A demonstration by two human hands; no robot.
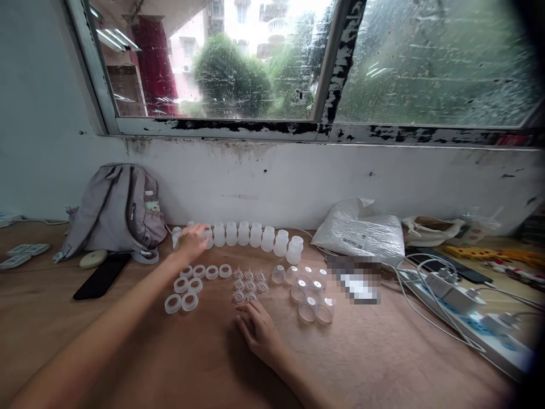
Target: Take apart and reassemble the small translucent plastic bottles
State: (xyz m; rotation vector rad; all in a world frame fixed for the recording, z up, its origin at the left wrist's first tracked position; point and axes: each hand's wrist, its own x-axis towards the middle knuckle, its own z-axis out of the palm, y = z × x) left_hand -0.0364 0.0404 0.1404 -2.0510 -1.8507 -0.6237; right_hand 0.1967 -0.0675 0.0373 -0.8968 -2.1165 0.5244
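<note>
Clock directions taken from right hand. Left hand (193, 241) at 11 o'clock, arm stretched out, back of hand up, fingers curled over left end of the bottle row; can't tell if it's pinching a bottle. Right hand (258, 326) low over tabletop (204, 363), fingers loosely bent, tips at the nearest teats (250, 284); grip on one unclear. Translucent bottles (243, 234) upright in a curved row, 11 to 1 o'clock; contents too small to tell. Screw rings (195, 286) grouped at 10, teats at 12, clear domed caps (310, 307) at 2. Gray backpack (111, 210) at 10, drink bottle (151, 201) in its side pocket.
</note>
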